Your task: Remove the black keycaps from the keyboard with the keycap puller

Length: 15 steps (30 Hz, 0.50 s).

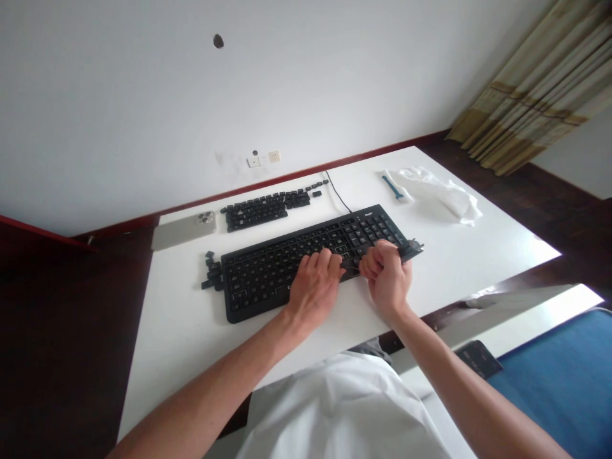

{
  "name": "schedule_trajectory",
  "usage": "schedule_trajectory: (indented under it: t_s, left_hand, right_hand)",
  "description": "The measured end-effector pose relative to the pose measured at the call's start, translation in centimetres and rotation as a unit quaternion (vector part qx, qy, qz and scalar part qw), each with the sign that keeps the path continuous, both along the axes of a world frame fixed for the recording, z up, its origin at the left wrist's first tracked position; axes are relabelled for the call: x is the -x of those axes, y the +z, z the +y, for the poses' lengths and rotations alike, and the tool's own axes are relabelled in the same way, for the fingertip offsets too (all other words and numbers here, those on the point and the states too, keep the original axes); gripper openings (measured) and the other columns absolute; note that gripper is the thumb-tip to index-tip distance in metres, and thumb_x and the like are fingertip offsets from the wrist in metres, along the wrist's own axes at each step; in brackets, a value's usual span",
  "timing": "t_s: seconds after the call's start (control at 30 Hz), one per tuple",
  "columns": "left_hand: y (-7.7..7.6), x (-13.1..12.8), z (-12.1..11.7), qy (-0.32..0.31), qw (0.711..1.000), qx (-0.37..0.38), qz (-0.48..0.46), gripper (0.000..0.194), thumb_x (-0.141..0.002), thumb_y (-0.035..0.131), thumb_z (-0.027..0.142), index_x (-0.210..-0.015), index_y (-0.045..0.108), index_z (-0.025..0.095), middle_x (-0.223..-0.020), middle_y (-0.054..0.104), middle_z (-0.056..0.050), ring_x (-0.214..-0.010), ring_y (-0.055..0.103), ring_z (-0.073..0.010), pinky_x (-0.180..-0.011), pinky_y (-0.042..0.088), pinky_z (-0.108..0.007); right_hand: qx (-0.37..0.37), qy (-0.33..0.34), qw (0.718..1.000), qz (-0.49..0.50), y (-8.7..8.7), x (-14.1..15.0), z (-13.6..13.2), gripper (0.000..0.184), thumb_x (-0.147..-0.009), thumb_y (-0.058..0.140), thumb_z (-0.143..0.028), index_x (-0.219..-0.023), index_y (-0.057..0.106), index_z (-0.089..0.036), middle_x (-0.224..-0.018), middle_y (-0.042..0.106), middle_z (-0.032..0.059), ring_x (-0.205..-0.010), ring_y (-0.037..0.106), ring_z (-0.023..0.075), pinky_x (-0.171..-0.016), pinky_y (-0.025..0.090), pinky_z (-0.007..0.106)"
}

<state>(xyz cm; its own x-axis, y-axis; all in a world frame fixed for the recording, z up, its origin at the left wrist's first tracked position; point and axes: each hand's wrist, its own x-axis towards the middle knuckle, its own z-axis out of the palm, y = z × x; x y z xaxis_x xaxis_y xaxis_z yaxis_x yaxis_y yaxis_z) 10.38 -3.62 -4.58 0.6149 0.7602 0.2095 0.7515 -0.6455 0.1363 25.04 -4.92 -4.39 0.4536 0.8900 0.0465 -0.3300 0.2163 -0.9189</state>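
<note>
A black keyboard (287, 261) lies across the white table (182, 331). My left hand (313, 284) rests on its right-middle keys, fingers curled down and pressing the board. My right hand (387, 274) is closed in a fist just right of it, over the keyboard's front right part, gripping a thin tool whose end pokes out toward the keyboard's right corner; I cannot make out what it is. Several removed black keycaps (270, 207) lie in rows behind the keyboard, and a few more keycaps (213, 274) sit at its left end.
A phone (184, 231) lies face down at the table's back left. A small blue tool (393, 187) and a white cloth (444, 194) lie at the back right. The keyboard cable (338, 194) runs to the back edge. A blue seat (564, 376) stands at right.
</note>
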Motion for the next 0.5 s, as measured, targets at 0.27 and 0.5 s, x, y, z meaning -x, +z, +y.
schedule_trajectory:
  t_s: [0.27,0.5]
  left_hand:
    - [-0.5,0.2,0.1,0.004,1.000,-0.002,-0.022,0.011,-0.109,0.050,0.029,-0.111,0.055,0.020,-0.106,0.063,-0.007,-0.094,0.060,-0.0259,-0.083,0.047,-0.042]
    - [-0.8,0.5,0.5,-0.014,0.997,0.017,-0.079,0.008,-0.107,0.052,0.027,-0.109,0.057,0.021,-0.106,0.064,-0.006,-0.096,0.060,-0.0257,-0.085,0.047,-0.042]
  right_hand:
    - [-0.001,-0.064,0.997,-0.052,-0.2,1.2,0.2,0.044,-0.093,0.061,-0.030,-0.058,0.035,-0.023,-0.052,0.032,-0.0064,-0.045,0.032,0.0086,-0.042,0.028,0.026]
    - [0.004,-0.076,0.994,-0.079,0.3,1.4,1.0,0.042,-0.092,0.058,-0.027,-0.057,0.037,-0.023,-0.051,0.034,-0.0062,-0.044,0.034,0.0081,-0.042,0.027,0.026]
